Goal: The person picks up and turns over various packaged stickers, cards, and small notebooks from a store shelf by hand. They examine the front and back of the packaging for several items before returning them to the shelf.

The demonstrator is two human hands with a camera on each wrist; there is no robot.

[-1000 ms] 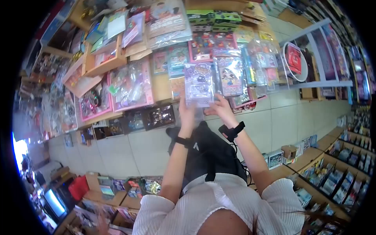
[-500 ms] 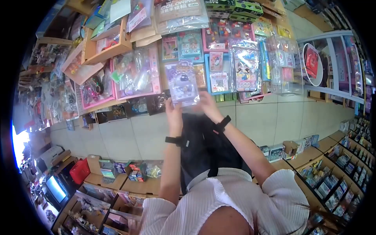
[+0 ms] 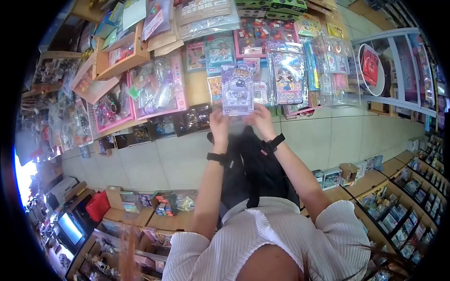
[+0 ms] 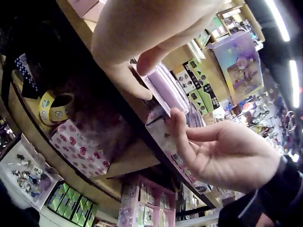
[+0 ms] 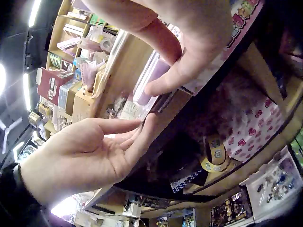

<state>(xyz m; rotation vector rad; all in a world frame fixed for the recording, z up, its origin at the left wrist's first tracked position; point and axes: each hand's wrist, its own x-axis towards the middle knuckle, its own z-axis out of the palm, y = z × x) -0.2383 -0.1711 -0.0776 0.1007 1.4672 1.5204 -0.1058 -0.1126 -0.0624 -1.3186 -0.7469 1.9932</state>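
A flat purple packaged item (image 3: 236,89) with a printed character and clear plastic is held upright between both hands, over the goods table in the head view. My left hand (image 3: 219,124) pinches its lower left corner between thumb and fingers. Its lower right corner is pinched by my right hand (image 3: 261,121). From the left wrist, the package (image 4: 163,87) appears nearly edge-on, with a raised lilac blister. The right wrist view also shows the package (image 5: 154,78) from the side, partly hidden behind the thumb and fingers.
A character pack in clear plastic (image 3: 288,79) lies to the right of the held package. Left of it is a pink-edged tray (image 3: 180,93) of bagged items, near a wooden box (image 3: 123,65). A white-framed stand (image 3: 398,100) is at the right. Stocked shelves (image 3: 398,220) stand behind the person.
The package moved left and toward the body, tilting, then went back right and now stands straighter. Both hands moved with it, and the right hand's grip shifted at its corner.
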